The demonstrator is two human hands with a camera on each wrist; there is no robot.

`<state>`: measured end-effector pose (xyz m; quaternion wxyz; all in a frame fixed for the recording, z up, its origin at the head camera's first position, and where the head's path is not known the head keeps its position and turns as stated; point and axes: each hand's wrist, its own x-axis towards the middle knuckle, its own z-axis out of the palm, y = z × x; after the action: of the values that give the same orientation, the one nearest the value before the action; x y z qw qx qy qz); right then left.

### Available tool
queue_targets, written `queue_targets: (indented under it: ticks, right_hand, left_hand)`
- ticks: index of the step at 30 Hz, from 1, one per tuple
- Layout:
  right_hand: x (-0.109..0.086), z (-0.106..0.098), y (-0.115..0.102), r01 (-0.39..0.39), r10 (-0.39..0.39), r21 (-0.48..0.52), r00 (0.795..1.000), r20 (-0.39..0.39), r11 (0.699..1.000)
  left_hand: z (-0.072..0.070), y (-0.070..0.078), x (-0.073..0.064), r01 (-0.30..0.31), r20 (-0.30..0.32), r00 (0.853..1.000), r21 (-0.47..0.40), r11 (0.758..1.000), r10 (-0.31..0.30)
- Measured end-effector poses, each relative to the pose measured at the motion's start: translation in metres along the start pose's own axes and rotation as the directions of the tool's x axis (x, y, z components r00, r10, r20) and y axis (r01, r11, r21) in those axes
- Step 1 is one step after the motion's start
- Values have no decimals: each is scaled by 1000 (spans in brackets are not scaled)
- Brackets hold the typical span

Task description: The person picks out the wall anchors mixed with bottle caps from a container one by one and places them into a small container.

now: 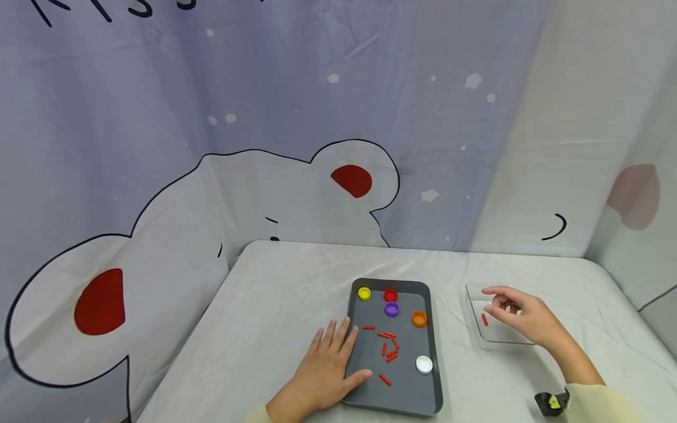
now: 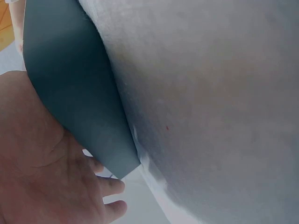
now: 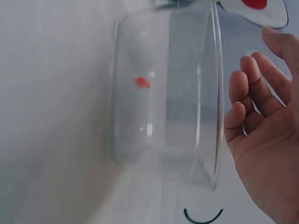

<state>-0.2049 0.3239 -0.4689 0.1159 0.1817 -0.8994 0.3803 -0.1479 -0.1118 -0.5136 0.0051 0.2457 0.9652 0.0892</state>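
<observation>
My left hand [image 1: 325, 376] rests with spread, straight fingers against the left rim of a dark grey tray [image 1: 365, 388]; the left wrist view shows the tray's outer wall [image 2: 74, 79] beside the palm. Several short red sticks [image 1: 385, 379] lie loose in the middle of the tray. My right hand [image 1: 526, 317] hovers above a clear plastic box [image 1: 499, 339]. Its fingers are loosely bent, thumb and index finger apart, with nothing visible between them. One red stick [image 1: 484, 320] lies on the box's bottom; it also appears, blurred, through the wall in the right wrist view.
Small round caps sit in the tray: yellow [image 1: 364, 294], red [image 1: 390, 294], purple [image 1: 391, 309], orange [image 1: 419, 318] and white [image 1: 424, 365]. A black strap device [image 1: 552, 403] is at my right wrist. White cloth [image 1: 296, 282] covers the table, and a printed curtain [image 1: 296, 88] hangs behind.
</observation>
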Motion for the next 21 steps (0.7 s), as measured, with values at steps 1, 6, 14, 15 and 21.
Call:
queue_targets:
  ticks: [1,6,14,15,21]
  right_hand:
    - [0,3,-4,20,-20,7,1000,10,1000]
    - [5,22,-24,134,-137,56,988,68,989]
    - [12,53,-53,305,-326,147,933,153,941]
    - [12,57,-56,315,-340,159,926,165,936]
    - [13,77,-72,332,-385,230,888,250,915]
  left_hand:
    - [0,0,0,-1,-2,1000,0,1000,1]
    - [2,0,0,-1,-9,1000,0,1000,1]
    - [-1,0,0,8,16,1000,-15,1000,-7]
    - [-2,1,0,9,20,1000,-14,1000,-9]
    - [-5,3,1,21,39,999,-12,1000,-20]
